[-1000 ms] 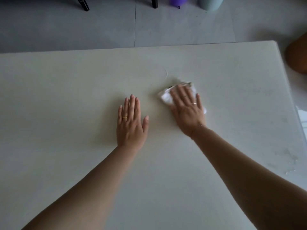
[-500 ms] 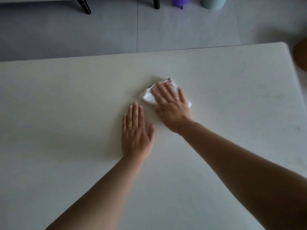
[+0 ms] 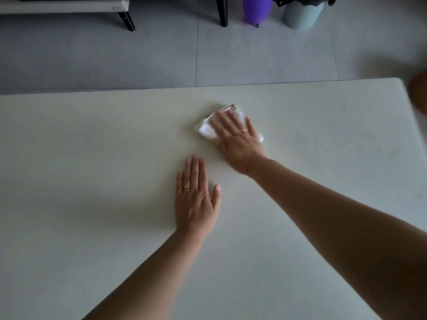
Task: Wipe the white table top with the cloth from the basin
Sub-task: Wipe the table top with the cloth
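Note:
The white table top (image 3: pixel 92 146) fills most of the view. A folded white cloth (image 3: pixel 205 130) lies on it near the far edge, a little right of centre. My right hand (image 3: pixel 238 139) presses flat on the cloth, fingers spread and pointing up-left; most of the cloth is hidden under the palm. My left hand (image 3: pixel 196 197) rests flat on the bare table nearer to me, fingers together, holding nothing. The two hands are apart. The basin is not in view.
Beyond the far table edge is grey tiled floor with black furniture legs (image 3: pixel 126 19), a purple balloon (image 3: pixel 256 8) and a pale grey-blue bin (image 3: pixel 300 13). A brown object (image 3: pixel 419 88) shows past the table's right corner. Faint smudges (image 3: pixel 388 153) mark the right side.
My right hand has slid the cloth away from me, toward the far edge. The left hand has stayed flat on the table. The view has tilted up, showing more floor.

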Available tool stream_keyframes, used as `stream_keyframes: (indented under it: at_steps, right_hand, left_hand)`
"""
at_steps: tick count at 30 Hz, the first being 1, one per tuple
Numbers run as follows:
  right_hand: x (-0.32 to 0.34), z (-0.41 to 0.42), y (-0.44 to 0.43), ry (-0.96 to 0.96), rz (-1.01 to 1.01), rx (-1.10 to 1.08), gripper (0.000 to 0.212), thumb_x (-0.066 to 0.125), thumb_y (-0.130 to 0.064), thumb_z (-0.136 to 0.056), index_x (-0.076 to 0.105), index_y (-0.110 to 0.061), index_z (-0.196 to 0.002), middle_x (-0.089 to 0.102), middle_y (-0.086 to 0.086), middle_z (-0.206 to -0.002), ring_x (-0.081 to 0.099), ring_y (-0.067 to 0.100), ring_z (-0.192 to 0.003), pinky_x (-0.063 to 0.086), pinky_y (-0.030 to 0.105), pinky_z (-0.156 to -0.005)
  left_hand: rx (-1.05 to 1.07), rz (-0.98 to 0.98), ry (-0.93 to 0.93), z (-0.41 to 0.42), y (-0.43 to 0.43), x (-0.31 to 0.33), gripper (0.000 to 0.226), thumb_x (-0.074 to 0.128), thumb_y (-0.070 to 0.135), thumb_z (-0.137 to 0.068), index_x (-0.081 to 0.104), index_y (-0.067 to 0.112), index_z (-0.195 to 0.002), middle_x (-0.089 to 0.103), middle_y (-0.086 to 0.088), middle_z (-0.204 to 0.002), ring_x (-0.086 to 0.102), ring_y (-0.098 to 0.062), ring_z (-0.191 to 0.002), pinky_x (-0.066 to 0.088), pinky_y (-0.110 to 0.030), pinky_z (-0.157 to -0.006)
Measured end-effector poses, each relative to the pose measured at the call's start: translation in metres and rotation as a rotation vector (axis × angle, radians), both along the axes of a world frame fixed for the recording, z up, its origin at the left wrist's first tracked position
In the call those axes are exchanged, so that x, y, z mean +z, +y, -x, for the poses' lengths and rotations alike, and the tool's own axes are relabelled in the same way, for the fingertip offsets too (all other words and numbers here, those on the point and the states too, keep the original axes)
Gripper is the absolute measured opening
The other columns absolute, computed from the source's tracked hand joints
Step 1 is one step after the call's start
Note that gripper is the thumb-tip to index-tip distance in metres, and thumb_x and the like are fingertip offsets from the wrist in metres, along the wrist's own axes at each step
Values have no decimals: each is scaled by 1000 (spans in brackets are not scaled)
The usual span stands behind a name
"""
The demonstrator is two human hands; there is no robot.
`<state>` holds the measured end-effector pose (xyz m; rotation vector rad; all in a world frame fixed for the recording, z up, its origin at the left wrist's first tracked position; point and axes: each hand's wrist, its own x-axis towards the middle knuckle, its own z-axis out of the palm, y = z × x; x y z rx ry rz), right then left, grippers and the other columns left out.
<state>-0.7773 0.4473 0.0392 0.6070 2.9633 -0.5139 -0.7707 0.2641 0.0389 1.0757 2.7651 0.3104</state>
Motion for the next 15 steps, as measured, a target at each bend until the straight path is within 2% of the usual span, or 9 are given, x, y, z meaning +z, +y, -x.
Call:
stream_keyframes:
  at_steps: [4,7,9,13,15]
  right_hand:
    - [0,-14,63,-58,21,-540,52,19,-42,-99,10,-33,-149,-1,-7,-160,-7,15,-146,-8,44,-116]
    - [3,7,52,-91,32,-705,54,22,-38,-98,9,-29,-150,-3,-4,-160,-10,20,-146,-10,48,-114]
    - [3,34,29,-60,57,-630,56,24,-34,-97,8,-27,-150,-5,-3,-160,-13,23,-145,-12,49,-113]
    - [5,77,-22,-8,79,-161,56,26,-33,-96,11,-30,-149,-2,-7,-159,-12,20,-145,-15,48,-113]
    - [5,81,-24,-15,40,-14,57,29,-37,-96,11,-32,-149,1,-7,-159,-8,19,-146,-12,46,-114]
  left_hand:
    - [-16,-36,5,8,5,1,67,29,39,-91,25,2,-147,23,-15,-156,21,-28,-144,11,-40,-118]
    - [17,-48,41,25,24,1,67,28,38,-91,25,1,-147,22,-15,-156,20,-28,-145,9,-40,-118]
    - [54,-31,42,34,38,0,66,28,37,-92,23,1,-147,21,-16,-156,18,-28,-145,10,-42,-118]
    - [63,16,51,37,42,-5,68,29,39,-90,28,1,-146,30,-17,-153,21,-29,-144,14,-43,-118]
    - [61,20,60,37,41,-5,67,30,39,-90,30,1,-145,32,-16,-152,21,-29,-144,14,-43,-118]
